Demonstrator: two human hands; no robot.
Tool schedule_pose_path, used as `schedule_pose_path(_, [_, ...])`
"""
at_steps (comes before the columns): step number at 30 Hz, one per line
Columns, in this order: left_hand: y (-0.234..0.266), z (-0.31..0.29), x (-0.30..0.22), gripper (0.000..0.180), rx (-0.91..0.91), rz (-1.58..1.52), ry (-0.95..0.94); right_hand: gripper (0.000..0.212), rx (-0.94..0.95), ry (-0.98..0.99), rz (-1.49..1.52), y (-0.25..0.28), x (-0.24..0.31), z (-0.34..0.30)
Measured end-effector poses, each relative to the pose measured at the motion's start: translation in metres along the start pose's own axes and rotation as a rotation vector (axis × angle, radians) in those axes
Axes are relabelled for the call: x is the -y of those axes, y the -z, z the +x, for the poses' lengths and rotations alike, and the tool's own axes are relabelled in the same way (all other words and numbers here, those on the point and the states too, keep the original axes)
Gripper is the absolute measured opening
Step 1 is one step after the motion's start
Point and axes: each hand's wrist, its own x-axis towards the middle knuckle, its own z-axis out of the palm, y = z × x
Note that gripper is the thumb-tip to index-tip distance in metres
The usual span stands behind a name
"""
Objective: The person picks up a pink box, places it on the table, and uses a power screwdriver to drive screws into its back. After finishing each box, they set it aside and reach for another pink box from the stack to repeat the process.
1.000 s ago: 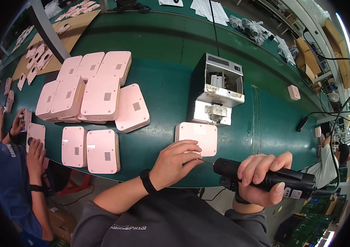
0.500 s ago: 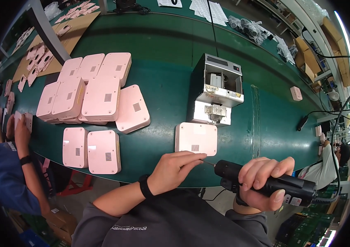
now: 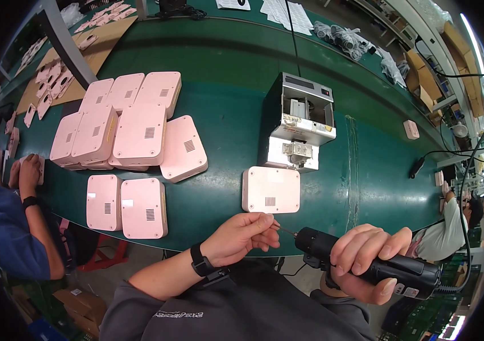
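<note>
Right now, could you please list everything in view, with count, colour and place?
Boxes: ten or more, pink, one front centre, two front left, others piled behind those two, some hidden
Driver: one, black, front right
Machine: one, black and silver, centre
Table: green, under these
Small parts: many, pink, far left
Papers: several, white, far side
Cables: bundled, grey, far right
Co-workers: at least two, blue and pale tops, left and right
Left hand: one, bare, at the driver's bit
Right hand: one, bare, around the driver

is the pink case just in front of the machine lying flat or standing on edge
Flat: the pink case lies on the green table, its broad vented face upward.
</note>
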Motion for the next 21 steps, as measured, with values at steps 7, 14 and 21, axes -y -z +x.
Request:
schedule_pose_path(7, [0.001,-0.005,-0.001,0.028,0.014,0.215,-0.097,0.042,-0.015,-0.048,0.005,0.001,0.005,-0.001])
schedule_pose_path(14, [0.009,-0.008,-0.030,0.083,-0.449,1.341,-0.746,0.040,-0.012,-0.156,-0.176,0.007,-0.016,-0.009])
schedule_pose_path(21, [0.026,0.016,-0.028,0.097,-0.363,1.594,-0.828,0.041,-0.018,-0.290,-0.224,0.015,-0.033,-0.017])
